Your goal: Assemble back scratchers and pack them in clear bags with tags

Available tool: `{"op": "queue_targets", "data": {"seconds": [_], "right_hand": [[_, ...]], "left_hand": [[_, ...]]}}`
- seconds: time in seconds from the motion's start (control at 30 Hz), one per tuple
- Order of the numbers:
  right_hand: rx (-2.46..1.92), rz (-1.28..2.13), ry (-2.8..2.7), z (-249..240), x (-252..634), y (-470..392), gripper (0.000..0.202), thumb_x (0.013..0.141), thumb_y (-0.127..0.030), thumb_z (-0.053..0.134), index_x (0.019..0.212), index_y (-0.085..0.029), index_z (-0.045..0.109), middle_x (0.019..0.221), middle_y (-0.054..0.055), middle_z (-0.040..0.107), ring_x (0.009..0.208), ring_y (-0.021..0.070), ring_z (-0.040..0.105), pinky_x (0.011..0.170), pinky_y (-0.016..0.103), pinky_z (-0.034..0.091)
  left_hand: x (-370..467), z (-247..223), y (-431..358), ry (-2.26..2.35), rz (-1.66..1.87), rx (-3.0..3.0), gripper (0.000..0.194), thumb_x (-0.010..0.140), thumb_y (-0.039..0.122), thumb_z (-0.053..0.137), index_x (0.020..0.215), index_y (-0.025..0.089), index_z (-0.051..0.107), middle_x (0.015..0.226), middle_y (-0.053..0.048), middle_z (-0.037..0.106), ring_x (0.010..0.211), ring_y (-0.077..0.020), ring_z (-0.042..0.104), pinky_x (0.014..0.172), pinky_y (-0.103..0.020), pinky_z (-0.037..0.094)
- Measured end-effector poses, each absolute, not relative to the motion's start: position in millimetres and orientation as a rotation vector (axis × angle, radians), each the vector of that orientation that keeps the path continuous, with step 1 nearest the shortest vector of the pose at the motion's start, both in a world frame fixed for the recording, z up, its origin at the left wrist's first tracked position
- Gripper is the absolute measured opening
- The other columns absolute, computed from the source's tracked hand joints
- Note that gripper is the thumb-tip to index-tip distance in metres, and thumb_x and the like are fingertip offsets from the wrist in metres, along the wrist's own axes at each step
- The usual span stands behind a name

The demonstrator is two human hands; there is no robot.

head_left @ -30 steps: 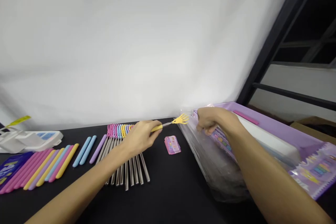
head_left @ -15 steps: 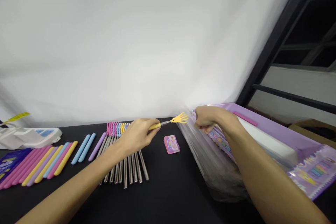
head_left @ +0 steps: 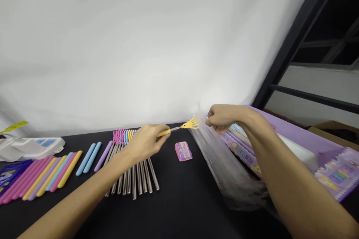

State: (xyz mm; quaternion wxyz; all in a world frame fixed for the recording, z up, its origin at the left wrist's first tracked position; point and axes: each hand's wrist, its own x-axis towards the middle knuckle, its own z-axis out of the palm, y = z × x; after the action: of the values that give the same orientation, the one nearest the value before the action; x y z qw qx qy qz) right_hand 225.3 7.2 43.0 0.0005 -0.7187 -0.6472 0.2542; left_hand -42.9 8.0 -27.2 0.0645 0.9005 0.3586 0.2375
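My left hand (head_left: pixel 147 140) is closed round the yellow handle of a back scratcher (head_left: pixel 191 123), whose yellow claw head points right, above the table. My right hand (head_left: pixel 220 117) is closed in a pinch at the top end of a clear plastic bag (head_left: pixel 221 168), one of a pile; its fingertips are partly hidden. Between the hands, lower down, lies a small stack of pink cards (head_left: pixel 183 151). Under my left arm, several metal rods (head_left: pixel 140 177) with coloured claw heads (head_left: pixel 123 136) lie side by side.
Coloured handle tubes (head_left: pixel 53 175) lie in a row at left, with two blue tubes (head_left: pixel 89 158) and a purple one (head_left: pixel 103 156) apart. A white power strip (head_left: pixel 36 146) stands behind. At right is a purple box (head_left: pixel 297 134) with printed purple packaging (head_left: pixel 336 177).
My right hand has risen slightly and shifted left, with the plastic bag's upper end moving alongside it. My left hand and the back scratcher have barely moved.
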Motion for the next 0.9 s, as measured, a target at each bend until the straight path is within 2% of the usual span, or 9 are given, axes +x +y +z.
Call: {"op": "queue_targets", "data": {"seconds": [0.13, 0.33, 0.4, 0.5, 0.53, 0.63, 0.7, 0.77, 0.9], "right_hand": [[-2.355, 0.665, -2.056, 47, 220, 5, 0.007, 0.066, -0.020, 0.059, 0.060, -0.016, 0.056, 0.064, 0.011, 0.069, 0.058, 0.0230, 0.067, 0.052, 0.030, 0.050], [-2.262, 0.179, -1.974, 66, 214, -6, 0.002, 0.061, -0.020, 0.060, 0.060, -0.019, 0.059, 0.062, 0.008, 0.068, 0.058, 0.0207, 0.063, 0.048, 0.028, 0.040], [-2.165, 0.134, -1.919, 68, 215, -8, 0.016, 0.057, -0.017, 0.062, 0.072, -0.020, 0.061, 0.067, 0.005, 0.069, 0.060, 0.0198, 0.061, 0.047, 0.027, 0.039], [-1.982, 0.257, -1.872, 68, 216, -8, 0.037, 0.054, -0.015, 0.065, 0.090, -0.022, 0.059, 0.076, 0.002, 0.071, 0.064, 0.0176, 0.060, 0.051, 0.025, 0.040], [-1.935, 0.293, -1.870, 67, 216, -7, 0.034, 0.055, -0.016, 0.066, 0.088, -0.021, 0.059, 0.075, 0.001, 0.071, 0.064, 0.0167, 0.060, 0.051, 0.025, 0.040], [-1.850, 0.283, -1.892, 60, 214, 0, 0.008, 0.064, -0.023, 0.062, 0.067, -0.019, 0.056, 0.061, 0.000, 0.061, 0.057, 0.0137, 0.053, 0.049, 0.025, 0.035], [-1.815, 0.306, -1.925, 53, 213, 5, 0.015, 0.071, -0.026, 0.058, 0.061, -0.019, 0.050, 0.059, 0.001, 0.056, 0.055, 0.0128, 0.051, 0.049, 0.025, 0.032], [-1.784, 0.493, -1.919, 46, 213, 11, 0.015, 0.076, -0.026, 0.054, 0.065, -0.019, 0.048, 0.066, 0.003, 0.061, 0.060, 0.0139, 0.056, 0.051, 0.025, 0.036], [-1.664, 0.818, -1.898, 40, 209, 12, 0.010, 0.079, -0.026, 0.052, 0.073, -0.020, 0.046, 0.089, 0.008, 0.067, 0.085, 0.0188, 0.064, 0.064, 0.026, 0.048]], "left_hand": [[-42, -24, 6, 1.075, 0.708, 2.719, 0.018, 0.094, 0.028, 0.047, 0.088, 0.020, 0.061, 0.070, 0.002, 0.060, 0.058, -0.0106, 0.049, 0.057, -0.024, 0.033], [-41, -21, 4, 1.069, 0.720, 2.684, 0.017, 0.093, 0.028, 0.048, 0.085, 0.020, 0.061, 0.069, 0.003, 0.059, 0.058, -0.0099, 0.049, 0.057, -0.024, 0.033], [-41, -21, 5, 1.057, 0.730, 2.664, 0.017, 0.093, 0.029, 0.048, 0.087, 0.020, 0.062, 0.068, 0.003, 0.059, 0.057, -0.0096, 0.048, 0.057, -0.024, 0.034], [-43, -20, 7, 1.049, 0.759, 2.621, 0.019, 0.092, 0.030, 0.049, 0.089, 0.019, 0.065, 0.069, 0.002, 0.062, 0.058, -0.0100, 0.050, 0.058, -0.024, 0.036], [-44, -19, 8, 1.047, 0.768, 2.603, 0.020, 0.092, 0.030, 0.050, 0.090, 0.019, 0.066, 0.071, 0.001, 0.063, 0.059, -0.0103, 0.051, 0.058, -0.024, 0.036], [-48, -15, 10, 1.052, 0.772, 2.537, 0.021, 0.090, 0.031, 0.051, 0.090, 0.018, 0.067, 0.071, 0.000, 0.064, 0.061, -0.0110, 0.053, 0.059, -0.024, 0.038], [-52, -12, 11, 1.058, 0.771, 2.473, 0.022, 0.090, 0.033, 0.052, 0.092, 0.017, 0.067, 0.071, 0.000, 0.063, 0.060, -0.0110, 0.052, 0.057, -0.023, 0.039], [-56, -10, 13, 1.037, 0.766, 2.407, 0.024, 0.089, 0.034, 0.052, 0.094, 0.017, 0.067, 0.072, -0.001, 0.064, 0.060, -0.0108, 0.052, 0.056, -0.023, 0.040], [-65, -7, 16, 0.950, 0.703, 2.333, 0.026, 0.089, 0.036, 0.052, 0.097, 0.017, 0.067, 0.070, -0.001, 0.063, 0.058, -0.0100, 0.053, 0.054, -0.022, 0.041]]}}
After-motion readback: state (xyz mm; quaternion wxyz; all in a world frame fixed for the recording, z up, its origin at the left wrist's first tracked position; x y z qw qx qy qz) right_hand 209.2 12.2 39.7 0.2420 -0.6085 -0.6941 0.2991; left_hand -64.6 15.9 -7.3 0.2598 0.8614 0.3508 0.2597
